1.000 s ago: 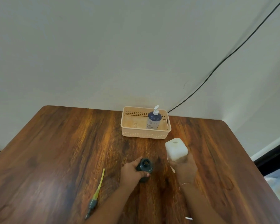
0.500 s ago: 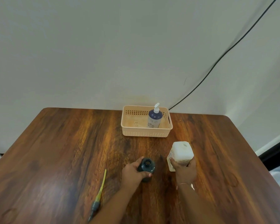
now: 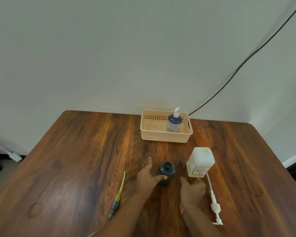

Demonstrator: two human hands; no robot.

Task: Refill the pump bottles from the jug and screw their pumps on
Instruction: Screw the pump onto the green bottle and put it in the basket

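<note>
Hands slack — left hand (image 3: pixel 146 178) spread, thumb on bottle (image 3: pixel 167 171), right hand (image 3: pixel 192 189) beside jug (image 3: pixel 201 161)

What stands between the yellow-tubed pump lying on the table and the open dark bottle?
Only the left hand: it lies between the pump and the bottle, its thumb touching the bottle's side. Apart from that, only bare table shows between them.

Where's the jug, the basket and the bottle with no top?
Jug (image 3: pixel 202 157): head view, on its white top.
Basket (image 3: pixel 164 138): head view, on its front wall.
Open bottle (image 3: pixel 171 171): head view, on its dark shoulder.
</note>
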